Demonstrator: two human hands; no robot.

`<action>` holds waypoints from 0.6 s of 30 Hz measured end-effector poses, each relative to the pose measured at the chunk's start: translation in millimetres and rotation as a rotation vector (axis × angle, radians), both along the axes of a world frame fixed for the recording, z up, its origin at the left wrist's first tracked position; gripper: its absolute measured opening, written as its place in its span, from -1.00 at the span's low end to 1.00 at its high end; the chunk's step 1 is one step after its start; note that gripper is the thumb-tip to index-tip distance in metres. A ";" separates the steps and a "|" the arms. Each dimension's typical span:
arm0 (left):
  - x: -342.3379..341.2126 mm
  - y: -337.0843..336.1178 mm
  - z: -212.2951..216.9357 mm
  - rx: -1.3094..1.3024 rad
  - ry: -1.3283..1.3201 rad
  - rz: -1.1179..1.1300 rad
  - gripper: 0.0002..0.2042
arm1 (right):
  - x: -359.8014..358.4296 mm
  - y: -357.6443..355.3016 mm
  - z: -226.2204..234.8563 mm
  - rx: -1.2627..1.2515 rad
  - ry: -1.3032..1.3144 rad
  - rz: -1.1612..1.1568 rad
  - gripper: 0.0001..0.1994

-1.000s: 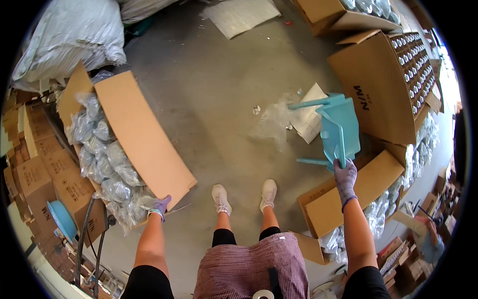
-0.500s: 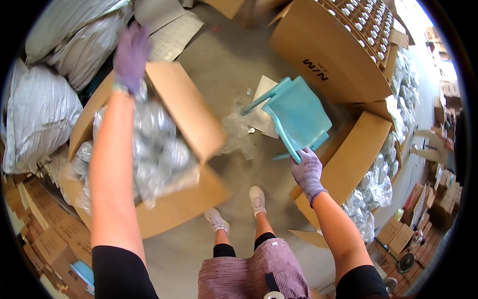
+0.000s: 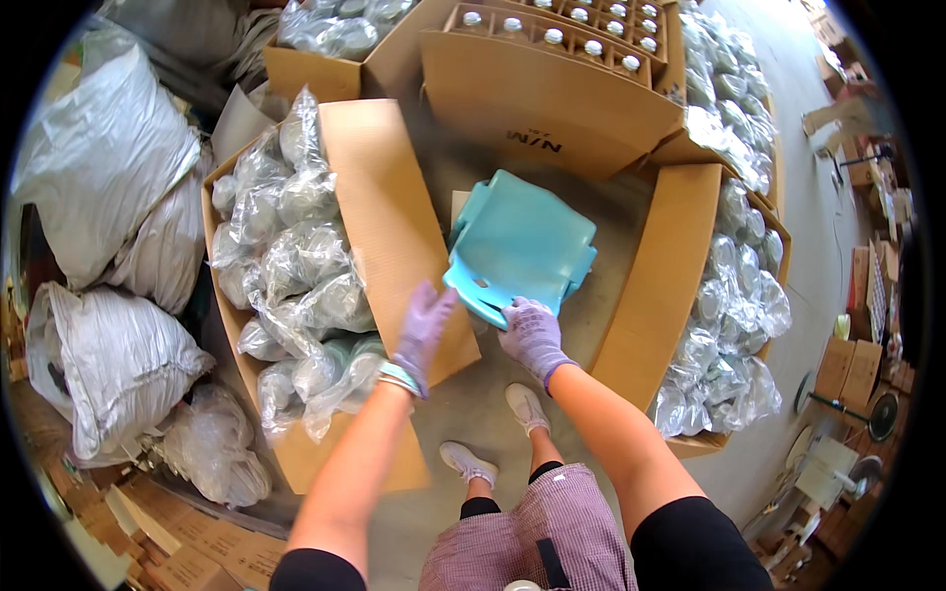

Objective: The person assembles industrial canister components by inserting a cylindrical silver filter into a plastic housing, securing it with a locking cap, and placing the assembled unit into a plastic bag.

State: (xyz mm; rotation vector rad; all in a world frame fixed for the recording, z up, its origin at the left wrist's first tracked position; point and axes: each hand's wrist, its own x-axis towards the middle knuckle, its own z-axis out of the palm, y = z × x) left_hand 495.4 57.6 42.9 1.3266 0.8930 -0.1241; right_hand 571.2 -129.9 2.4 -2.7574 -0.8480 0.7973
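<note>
My right hand [image 3: 533, 338], in a purple glove, is closed on the near edge of a light-blue plastic chair [image 3: 532, 231], beside the slot in its backrest. The chair stands on the floor between the cartons, its broad smooth surface facing up. My left hand [image 3: 424, 333], gloved alike and slightly blurred, is just left of that same edge, fingers apart and holding nothing. Beneath it runs the raised flap of an open carton [image 3: 389, 212], which is full of clear plastic bags [image 3: 305, 256] wrapped around rounded clear items.
Ahead stands a carton [image 3: 552, 98] of silver-capped bottles [image 3: 554, 36] in cardboard dividers. Another open carton [image 3: 655, 295] with bagged items is at my right. White sacks [image 3: 118, 355] pile up on the left. A black fan [image 3: 883, 418] stands far right.
My left hand has come back from the far end of the left carton to beside the chair. The chair has swung from a sideways tilt to a more level position, my right hand still on it.
</note>
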 end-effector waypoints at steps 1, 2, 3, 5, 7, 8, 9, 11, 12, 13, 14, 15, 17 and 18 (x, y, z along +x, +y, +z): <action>-2.6 -15.5 -16.6 0.052 -0.038 -0.077 -0.34 | 1.0 -2.8 1.5 -0.014 0.023 0.019 -0.73; -11.0 -21.8 -43.1 0.115 -0.073 -0.140 -0.36 | 0.8 -2.5 4.3 -0.005 0.032 0.046 -0.74; -18.7 -26.8 -57.6 0.305 0.024 -0.244 -0.37 | -0.8 -6.3 5.2 -0.004 0.043 0.063 -0.74; -35.3 -31.0 -85.7 0.692 0.210 -0.435 -0.37 | -5.0 -13.2 6.8 0.015 0.042 0.091 -0.76; -59.1 -30.1 -109.9 0.844 0.434 -0.765 -0.38 | -10.1 -20.9 6.0 0.023 0.065 0.169 -0.78; -61.5 -30.2 -109.4 0.853 0.510 -0.919 -0.35 | -10.3 -25.8 8.5 0.018 0.076 0.198 -0.78; -77.3 -26.2 -116.6 0.944 0.481 -1.054 -0.31 | -9.0 -28.0 10.1 0.018 0.096 0.197 -0.79; -124.1 -5.8 -137.7 1.124 0.421 -1.314 -0.20 | -15.7 -28.4 10.0 0.042 0.110 0.257 -0.80; -134.7 4.4 -145.2 1.154 0.517 -1.367 -0.16 | -23.2 -26.9 7.8 0.057 0.120 0.294 -0.80; -140.1 14.8 -154.1 1.187 0.611 -1.414 -0.11 | -32.4 -26.1 2.3 0.107 0.104 0.313 -0.81; -145.7 19.8 -159.1 1.209 0.704 -1.477 -0.07 | -40.9 -25.3 0.4 0.081 0.162 0.365 -0.80; -153.2 26.3 -162.2 1.169 0.687 -1.473 -0.08 | -50.1 -19.9 -1.7 0.056 0.220 0.417 -0.80; -211.3 73.2 -183.5 1.173 0.718 -1.482 -0.12 | -76.6 7.6 9.6 0.088 0.298 0.540 -0.81; -238.9 96.8 -187.1 1.093 0.779 -1.526 -0.14 | -93.5 16.6 12.4 0.116 0.328 0.575 -0.83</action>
